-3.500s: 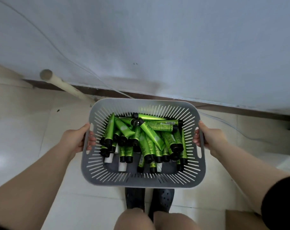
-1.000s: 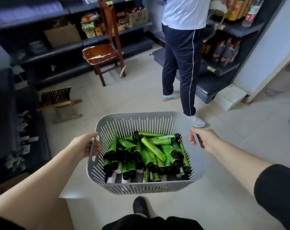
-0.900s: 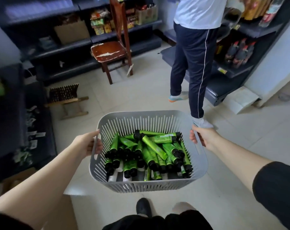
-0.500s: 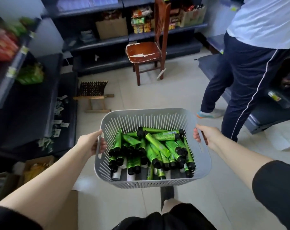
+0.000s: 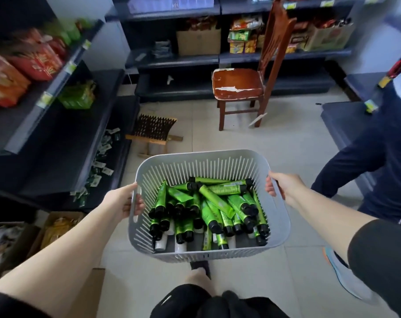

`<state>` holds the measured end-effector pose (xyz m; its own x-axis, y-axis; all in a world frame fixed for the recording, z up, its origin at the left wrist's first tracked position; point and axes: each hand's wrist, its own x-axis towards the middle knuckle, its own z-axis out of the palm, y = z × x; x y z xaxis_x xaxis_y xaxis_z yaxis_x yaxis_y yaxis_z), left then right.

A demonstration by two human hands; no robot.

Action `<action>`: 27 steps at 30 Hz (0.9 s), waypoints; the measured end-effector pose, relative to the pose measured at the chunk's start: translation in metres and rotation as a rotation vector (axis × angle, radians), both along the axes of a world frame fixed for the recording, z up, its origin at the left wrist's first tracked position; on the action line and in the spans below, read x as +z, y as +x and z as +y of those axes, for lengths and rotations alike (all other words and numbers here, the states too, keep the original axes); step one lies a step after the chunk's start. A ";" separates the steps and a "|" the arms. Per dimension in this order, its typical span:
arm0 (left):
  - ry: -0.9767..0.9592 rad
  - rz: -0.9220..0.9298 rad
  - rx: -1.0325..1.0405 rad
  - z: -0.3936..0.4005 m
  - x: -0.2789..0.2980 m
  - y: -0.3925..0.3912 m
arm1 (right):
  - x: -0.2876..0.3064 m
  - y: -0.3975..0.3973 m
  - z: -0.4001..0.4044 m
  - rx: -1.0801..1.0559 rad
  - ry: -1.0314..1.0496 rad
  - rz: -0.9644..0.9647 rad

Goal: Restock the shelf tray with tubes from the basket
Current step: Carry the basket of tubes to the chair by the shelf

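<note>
Basket [image 5: 278, 210], grey and slotted, piled with green black-capped tubes [image 5: 214, 199]; left hand [image 5: 122, 200] and right hand [image 5: 283, 185] grip its handles. Chair [image 5: 239, 82] looks nearer than before.

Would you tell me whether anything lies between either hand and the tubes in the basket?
Nothing visible does: the tubes lie uncovered in the open basket. The left hand and right hand grip its side handles.

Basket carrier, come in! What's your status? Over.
Left hand and right hand grip the basket sides. Green tubes piled inside. Wooden chair ahead, another person close right.
</note>
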<state>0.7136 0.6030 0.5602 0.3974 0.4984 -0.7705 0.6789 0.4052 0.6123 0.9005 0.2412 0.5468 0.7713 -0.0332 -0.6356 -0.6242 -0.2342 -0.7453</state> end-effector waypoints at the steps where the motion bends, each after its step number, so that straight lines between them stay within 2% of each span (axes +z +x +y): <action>1: 0.004 0.005 0.016 0.007 -0.002 0.010 | -0.002 0.012 0.009 0.004 -0.008 0.004; 8: 0.044 0.056 0.022 0.060 -0.011 0.089 | -0.012 0.089 0.075 -0.005 -0.019 0.054; 15: 0.091 0.063 0.011 0.117 0.005 0.181 | -0.008 0.172 0.136 -0.029 -0.030 0.043; 27: 0.139 0.098 0.046 0.207 0.004 0.363 | -0.013 0.369 0.235 0.000 -0.022 0.055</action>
<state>1.0762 0.8095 0.5642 0.2985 0.6185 -0.7269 0.7205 0.3534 0.5966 1.2690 0.4762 0.5333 0.7353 -0.0475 -0.6761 -0.6641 -0.2502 -0.7046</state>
